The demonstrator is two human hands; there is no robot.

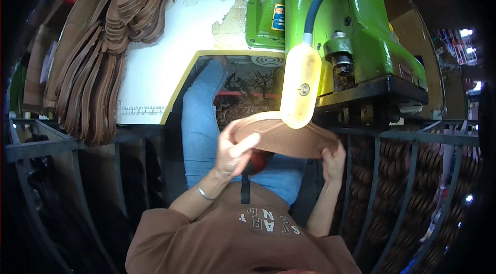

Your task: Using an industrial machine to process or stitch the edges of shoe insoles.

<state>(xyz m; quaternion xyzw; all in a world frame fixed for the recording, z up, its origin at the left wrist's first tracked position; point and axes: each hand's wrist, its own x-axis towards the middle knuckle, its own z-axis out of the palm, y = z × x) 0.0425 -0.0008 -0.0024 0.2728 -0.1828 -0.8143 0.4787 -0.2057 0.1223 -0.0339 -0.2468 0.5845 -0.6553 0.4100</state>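
Brown sole (289,142) mid-frame, above my lap, bowed between my hands. Left fingers (249,143) closed on its left end, thumb over the near face; right fingers (327,154) pinching the right end. Held by the ends, probably so the ribbed face stays uncovered. Lamp (299,88) hangs just over it, overlapping its far edge, likely for light. Green machine (330,10) upper right. Soles piled (142,2) upper left on the bench (155,62), presumably for left-side reach. Rack (377,170) lower right, more brown pieces stacked.
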